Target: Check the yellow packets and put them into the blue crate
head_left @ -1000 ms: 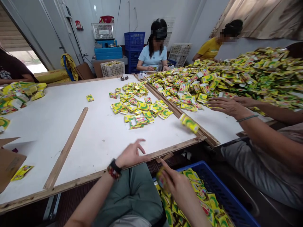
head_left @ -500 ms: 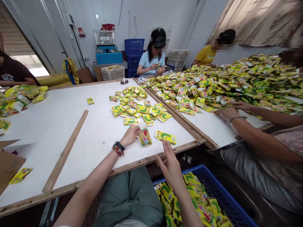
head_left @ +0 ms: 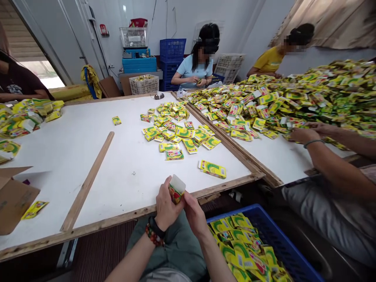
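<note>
A small printed carton [head_left: 176, 193] with its white end flap standing up is between my hands, just over the table's front edge. My left hand [head_left: 166, 205] is wrapped round its left side; a dark band and a bead bracelet are on that wrist. My right hand [head_left: 195, 211] pinches the carton's right side with its fingers. What the carton holds is hidden. Ahead of my hands lies a yellow-green carton [head_left: 212, 169] by itself. Farther off, a loose group of similar cartons [head_left: 185, 133] is spread over the white tabletop [head_left: 132, 156].
A blue basket [head_left: 282, 235] full of yellow packs stands at my right below the table. Wooden strips [head_left: 88, 180] divide the tabletop. A large heap of cartons [head_left: 293, 102] fills the right side, where a co-worker's hands [head_left: 308, 135] are. An open cardboard box [head_left: 17, 199] sits at left.
My left hand has drawn the carton back from the table toward me. My right hand has come in from above the basket and now grips it too. The carton's flap now shows upright.
</note>
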The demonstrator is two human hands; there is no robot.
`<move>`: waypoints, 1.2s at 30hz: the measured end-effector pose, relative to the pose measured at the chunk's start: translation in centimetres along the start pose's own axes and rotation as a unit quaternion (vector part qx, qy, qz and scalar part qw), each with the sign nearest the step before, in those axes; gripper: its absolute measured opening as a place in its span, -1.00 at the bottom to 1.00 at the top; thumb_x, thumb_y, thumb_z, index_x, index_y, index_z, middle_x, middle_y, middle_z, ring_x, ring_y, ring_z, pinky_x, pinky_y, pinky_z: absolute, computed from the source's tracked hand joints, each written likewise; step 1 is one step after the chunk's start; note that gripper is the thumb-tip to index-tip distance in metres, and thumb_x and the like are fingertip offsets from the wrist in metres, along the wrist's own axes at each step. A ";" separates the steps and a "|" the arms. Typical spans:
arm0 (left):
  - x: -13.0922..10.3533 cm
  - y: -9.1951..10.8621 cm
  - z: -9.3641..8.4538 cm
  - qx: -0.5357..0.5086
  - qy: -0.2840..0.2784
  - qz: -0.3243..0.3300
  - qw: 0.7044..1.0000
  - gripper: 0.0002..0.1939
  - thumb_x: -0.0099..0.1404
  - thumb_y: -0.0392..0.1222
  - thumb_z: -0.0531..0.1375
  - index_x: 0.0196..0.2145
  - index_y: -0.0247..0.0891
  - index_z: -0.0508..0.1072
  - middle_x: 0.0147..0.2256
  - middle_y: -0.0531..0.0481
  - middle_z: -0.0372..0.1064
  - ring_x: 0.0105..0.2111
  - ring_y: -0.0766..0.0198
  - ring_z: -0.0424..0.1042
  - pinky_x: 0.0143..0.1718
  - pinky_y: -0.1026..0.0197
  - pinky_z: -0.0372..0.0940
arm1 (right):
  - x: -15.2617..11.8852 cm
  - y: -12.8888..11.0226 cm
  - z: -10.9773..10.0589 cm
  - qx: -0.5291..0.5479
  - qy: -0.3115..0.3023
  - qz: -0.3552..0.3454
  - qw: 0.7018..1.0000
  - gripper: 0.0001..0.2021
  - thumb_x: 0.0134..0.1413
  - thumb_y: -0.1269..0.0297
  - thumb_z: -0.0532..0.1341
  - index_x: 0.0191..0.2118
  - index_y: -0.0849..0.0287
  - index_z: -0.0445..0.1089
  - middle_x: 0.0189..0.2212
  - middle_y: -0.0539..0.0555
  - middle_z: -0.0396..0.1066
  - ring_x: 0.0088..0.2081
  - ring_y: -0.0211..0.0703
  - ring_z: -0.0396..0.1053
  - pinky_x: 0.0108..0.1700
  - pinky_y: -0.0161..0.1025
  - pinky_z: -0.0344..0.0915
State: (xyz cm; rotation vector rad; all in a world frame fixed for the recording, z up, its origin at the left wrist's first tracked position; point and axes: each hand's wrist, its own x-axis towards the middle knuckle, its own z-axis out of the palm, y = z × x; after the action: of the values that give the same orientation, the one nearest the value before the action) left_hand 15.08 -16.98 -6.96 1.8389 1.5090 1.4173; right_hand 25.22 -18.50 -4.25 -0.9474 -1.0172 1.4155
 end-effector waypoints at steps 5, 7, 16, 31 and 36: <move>0.1 -0.3 0.0 0.016 0.066 0.078 0.995 -0.51 0.14 -0.17 0.22 0.01 -0.18 0.16 -0.13 -0.12 0.36 -0.16 0.10 0.43 -0.17 0.04 0.38 | 0.4 -0.9 1.2 -0.158 0.073 -0.059 0.983 -0.54 0.15 -0.06 0.09 -0.13 0.20 0.53 -0.17 0.16 0.54 -0.07 0.08 0.43 0.00 -0.07 0.36; -0.1 -0.5 0.0 0.011 0.073 0.092 0.993 -0.54 0.14 -0.16 0.22 -0.04 -0.19 0.16 -0.16 -0.11 0.36 -0.20 0.12 0.44 -0.21 0.06 0.39 | 0.3 -1.0 1.2 -0.237 0.106 -0.110 0.959 -0.54 0.17 0.02 0.09 0.04 0.21 0.44 -0.06 0.17 0.50 -0.01 0.05 0.40 0.03 -0.10 0.33; -0.1 -0.5 0.1 -0.075 -0.014 0.141 0.987 -0.37 0.17 -0.15 0.21 0.10 -0.21 -0.03 0.01 -0.25 0.32 -0.08 0.11 0.44 -0.14 0.04 0.38 | -0.7 -3.1 0.2 -0.262 -0.006 -0.147 0.954 -0.66 0.13 0.27 0.14 0.00 0.09 0.48 -0.12 0.05 0.54 -0.10 0.03 0.49 -0.05 -0.06 0.41; -0.1 -0.3 0.2 -0.036 -0.092 -0.011 0.995 -0.49 0.15 -0.14 0.15 0.03 -0.25 0.09 -0.20 -0.16 0.40 -0.29 0.07 0.46 -0.30 0.06 0.34 | 0.7 -3.0 0.9 -0.359 0.030 -0.158 0.919 -0.71 0.14 0.24 0.18 -0.05 0.14 0.51 -0.11 0.12 0.53 -0.13 0.03 0.53 -0.08 -0.09 0.46; 0.7 0.7 -1.0 -0.073 -0.160 0.019 0.984 -0.56 0.19 -0.19 0.11 0.02 -0.24 0.15 -0.12 -0.17 0.38 -0.18 0.09 0.44 -0.16 0.08 0.33 | -0.2 -2.4 0.7 -0.432 0.013 -0.257 0.864 -0.66 0.23 0.30 0.08 0.06 0.14 0.42 -0.13 0.17 0.55 -0.22 -0.08 0.55 -0.20 -0.24 0.47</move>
State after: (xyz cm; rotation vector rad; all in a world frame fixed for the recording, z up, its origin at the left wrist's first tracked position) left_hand 14.51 -16.95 -5.64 1.9043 1.1860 1.1476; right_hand 25.32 -18.68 -1.75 -1.1798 -1.7849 0.4549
